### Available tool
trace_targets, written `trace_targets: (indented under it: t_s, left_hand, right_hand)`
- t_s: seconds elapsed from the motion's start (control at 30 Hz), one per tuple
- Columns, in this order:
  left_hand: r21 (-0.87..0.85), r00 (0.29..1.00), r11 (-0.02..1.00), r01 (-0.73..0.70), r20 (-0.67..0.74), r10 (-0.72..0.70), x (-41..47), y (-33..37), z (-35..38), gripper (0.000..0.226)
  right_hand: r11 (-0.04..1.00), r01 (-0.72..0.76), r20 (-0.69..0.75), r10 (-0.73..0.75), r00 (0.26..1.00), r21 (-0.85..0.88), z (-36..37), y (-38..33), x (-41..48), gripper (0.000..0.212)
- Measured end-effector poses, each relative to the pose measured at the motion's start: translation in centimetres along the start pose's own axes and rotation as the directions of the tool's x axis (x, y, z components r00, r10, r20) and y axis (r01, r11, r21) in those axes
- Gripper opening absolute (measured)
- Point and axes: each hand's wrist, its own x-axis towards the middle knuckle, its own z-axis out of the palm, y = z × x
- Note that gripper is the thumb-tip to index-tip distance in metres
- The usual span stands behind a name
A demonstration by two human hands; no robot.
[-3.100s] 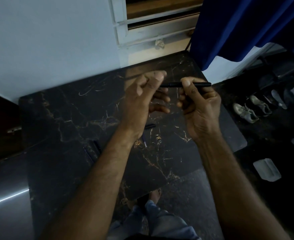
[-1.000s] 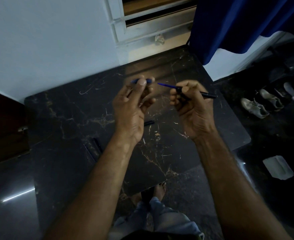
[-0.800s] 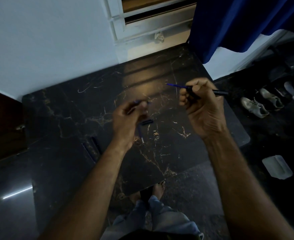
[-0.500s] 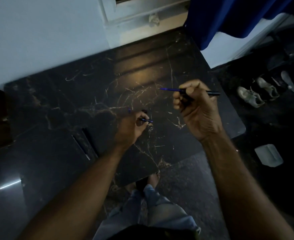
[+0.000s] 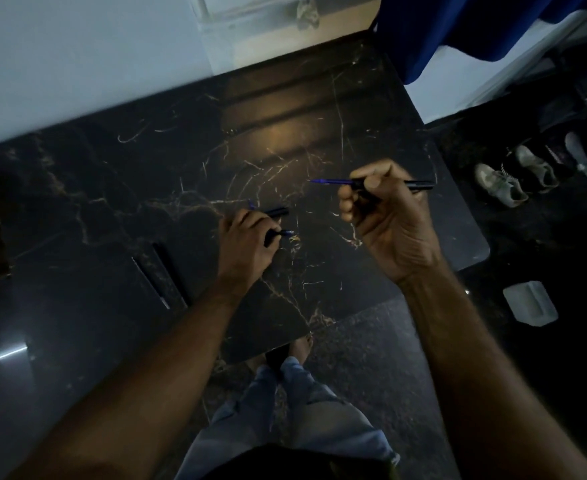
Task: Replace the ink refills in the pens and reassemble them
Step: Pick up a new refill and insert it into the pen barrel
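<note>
My right hand (image 5: 385, 216) is raised above the black marble table (image 5: 146, 188) and grips a black pen barrel (image 5: 418, 183). A blue refill (image 5: 330, 181) sticks out of it to the left. My left hand (image 5: 247, 244) rests low on the table's middle, its fingertips pinched on a small dark pen piece with a blue end (image 5: 280, 233). Just beyond those fingers a short black pen part (image 5: 278, 212) lies on the marble. Two more dark pens (image 5: 160, 271) lie side by side left of my left forearm.
A white wall and window frame (image 5: 250, 15) run behind the table, and a blue curtain (image 5: 458, 26) hangs at the back right. Shoes (image 5: 506, 181) and a pale plastic lid (image 5: 529, 303) sit on the dark floor to the right. My legs stand at the table's near edge.
My left hand has dropped from beside the right hand to the tabletop, carrying the small blue-ended piece. The right hand keeps the barrel with the refill sticking out, shifted slightly right.
</note>
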Motion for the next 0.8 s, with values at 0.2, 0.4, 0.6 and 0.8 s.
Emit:
trace_targets:
  t_s: [0.2, 0.4, 0.6, 0.8]
  left_hand:
    - [-0.015, 1.000, 1.000, 0.019, -0.025, -0.019, 0.0, -0.5, 0.2, 0.032]
    - [-0.166, 0.990, 0.985, 0.057, -0.117, -0.077, -0.8, 0.9, -1.3, 0.031]
    - [-0.973, 0.990, 0.227, -0.030, -0.060, -0.128, 1.4, 7.1, -10.6, 0.028]
    - [-0.995, 0.986, 0.067, -0.070, -0.079, -0.146, 2.5, 9.2, -14.8, 0.018]
  right_hand:
    - [1.000, -0.003, 0.006, 0.003, 1.000, 0.002, 0.3, 0.3, 0.1, 0.034]
    - [1.000, 0.000, -0.014, 0.000, 1.000, 0.000, 0.5, 0.4, 0.1, 0.029]
    - [0.999, 0.047, -0.073, -0.047, 0.996, 0.010, 1.1, 0.2, 0.2, 0.019]
    - [0.996, 0.090, -0.036, -0.091, 0.995, -0.021, 3.4, 0.0, 1.2, 0.013]
